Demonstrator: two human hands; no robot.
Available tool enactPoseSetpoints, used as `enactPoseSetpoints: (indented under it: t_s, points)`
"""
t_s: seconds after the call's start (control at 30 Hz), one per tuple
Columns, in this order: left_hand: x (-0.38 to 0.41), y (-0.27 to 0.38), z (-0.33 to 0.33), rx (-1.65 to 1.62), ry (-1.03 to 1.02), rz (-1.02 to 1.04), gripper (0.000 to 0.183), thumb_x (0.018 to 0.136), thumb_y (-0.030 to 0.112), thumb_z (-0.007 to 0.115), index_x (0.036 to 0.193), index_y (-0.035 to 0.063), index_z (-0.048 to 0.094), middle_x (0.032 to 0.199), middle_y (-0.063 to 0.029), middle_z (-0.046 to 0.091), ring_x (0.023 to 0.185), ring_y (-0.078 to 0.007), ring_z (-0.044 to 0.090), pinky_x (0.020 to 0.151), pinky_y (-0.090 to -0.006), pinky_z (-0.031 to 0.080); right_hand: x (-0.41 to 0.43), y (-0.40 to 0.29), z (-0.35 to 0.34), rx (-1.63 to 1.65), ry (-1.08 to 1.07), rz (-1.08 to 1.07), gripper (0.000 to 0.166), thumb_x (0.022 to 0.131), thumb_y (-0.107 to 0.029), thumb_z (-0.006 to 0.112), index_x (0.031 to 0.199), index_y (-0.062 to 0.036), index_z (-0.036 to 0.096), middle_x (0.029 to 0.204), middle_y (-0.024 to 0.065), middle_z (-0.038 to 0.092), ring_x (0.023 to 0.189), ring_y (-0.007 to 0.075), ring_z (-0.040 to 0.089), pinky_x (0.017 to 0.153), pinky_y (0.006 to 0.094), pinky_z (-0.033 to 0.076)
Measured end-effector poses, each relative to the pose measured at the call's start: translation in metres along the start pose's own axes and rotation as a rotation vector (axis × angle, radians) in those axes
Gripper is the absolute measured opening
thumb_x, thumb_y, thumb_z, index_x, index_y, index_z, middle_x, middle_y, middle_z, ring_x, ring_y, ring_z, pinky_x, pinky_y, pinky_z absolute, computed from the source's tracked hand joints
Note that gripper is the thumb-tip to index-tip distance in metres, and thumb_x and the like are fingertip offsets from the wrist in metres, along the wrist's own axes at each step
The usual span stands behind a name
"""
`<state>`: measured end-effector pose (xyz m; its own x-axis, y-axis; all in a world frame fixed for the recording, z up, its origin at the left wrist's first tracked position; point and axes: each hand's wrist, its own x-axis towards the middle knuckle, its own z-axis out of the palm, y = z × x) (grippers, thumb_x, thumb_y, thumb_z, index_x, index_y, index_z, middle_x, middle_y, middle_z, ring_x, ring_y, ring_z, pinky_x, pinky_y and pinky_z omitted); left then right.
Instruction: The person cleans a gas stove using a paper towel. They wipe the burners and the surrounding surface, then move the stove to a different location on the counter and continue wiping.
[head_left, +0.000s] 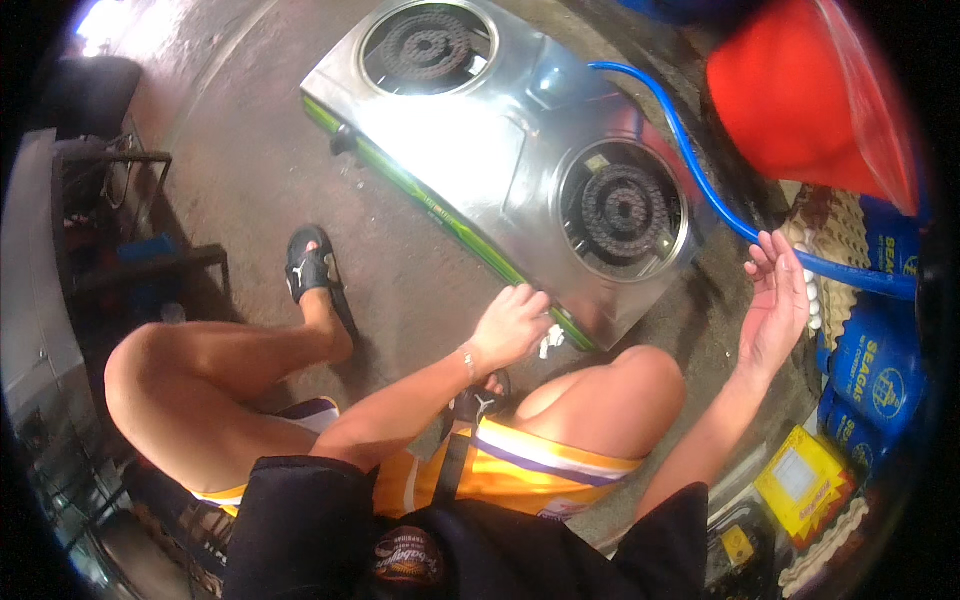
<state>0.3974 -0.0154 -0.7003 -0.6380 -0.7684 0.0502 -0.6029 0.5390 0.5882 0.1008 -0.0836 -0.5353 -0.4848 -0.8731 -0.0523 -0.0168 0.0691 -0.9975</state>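
A two-burner stainless steel gas stove (480, 142) with a green front strip stands on the floor before me. My left hand (510, 326) is closed at the front edge near the right burner (625, 208), fingers curled; whether it grips a knob hidden beneath them I cannot tell. A crumpled white scrap (552, 341) shows just beside its fingers. My right hand (776, 300) is raised right of the stove, palm turned inward and fingers apart, close to the blue gas hose (694, 161). The hose leaves the stove's back and runs to the right rim of the view.
Blue gas canisters (877, 367), egg trays (832, 225) with white eggs (814, 300) and a yellow box (802, 484) line the right side. A red plastic container (802, 105) is at upper right. A dark metal rack (150, 262) stands left, beyond my sandalled foot (307, 262).
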Motion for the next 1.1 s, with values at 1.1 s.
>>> enactPoseSetpoints:
  t_s: [1.1]
  points:
    - [-0.004,-0.017,0.013,-0.456,0.349,-0.826,0.021,0.082,0.018,0.065,0.088,-0.0015,0.063,0.090,-0.0192,0.061,0.085,-0.0364,0.061,0.076,-0.0428,0.049,-0.023,0.001,0.099,-0.257,-0.357,0.038,0.026,0.093,-0.010,0.055,0.114,0.0062,0.060,0.102,0.0136,0.066,0.091,0.0166,0.063,0.084,0.0275,0.049]
